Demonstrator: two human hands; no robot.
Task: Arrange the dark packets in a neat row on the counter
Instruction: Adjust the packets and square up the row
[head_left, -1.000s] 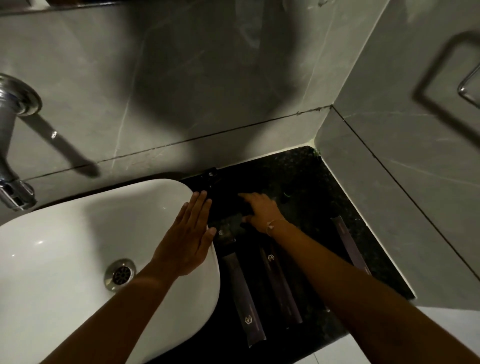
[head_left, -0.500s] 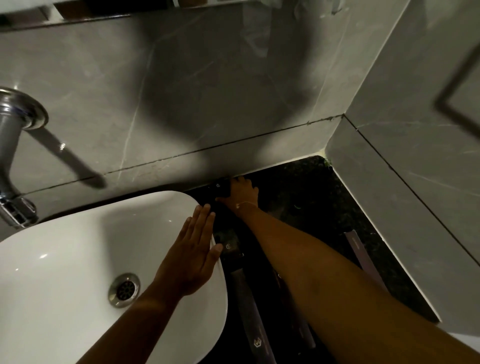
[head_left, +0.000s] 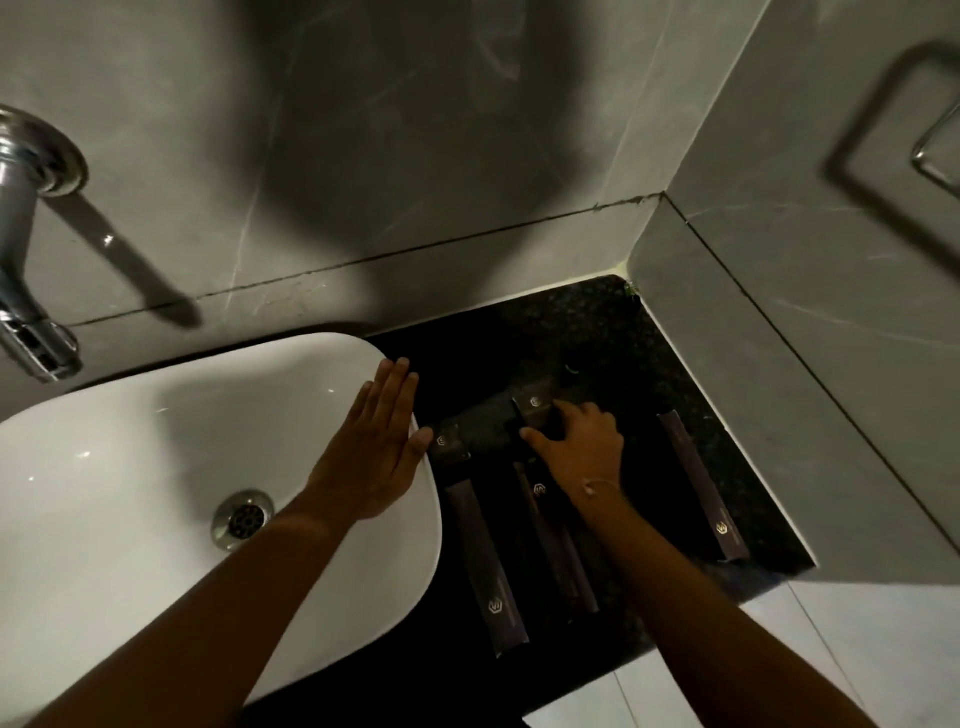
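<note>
Several dark packets lie on the black speckled counter (head_left: 597, 322). A long packet (head_left: 485, 564) lies beside the basin, a second long one (head_left: 558, 551) lies partly under my right forearm, and a third (head_left: 701, 483) lies near the right wall. A small square packet (head_left: 448, 442) sits by the basin's corner. My right hand (head_left: 582, 441) is closed on another small dark packet (head_left: 535, 405) at the top of the group. My left hand (head_left: 376, 447) rests flat, fingers extended, on the basin's right rim and holds nothing.
A white basin (head_left: 130, 467) with a metal drain (head_left: 242, 518) fills the left. A chrome tap (head_left: 26, 249) juts from the grey tiled wall. Grey walls close the counter at the back and right, with a metal bar (head_left: 935, 150) there. White floor shows below the counter's front edge.
My right hand reached to the back wall by the basin, then drew back toward the middle of the counter with a small dark packet. My left hand stayed on the basin rim.
</note>
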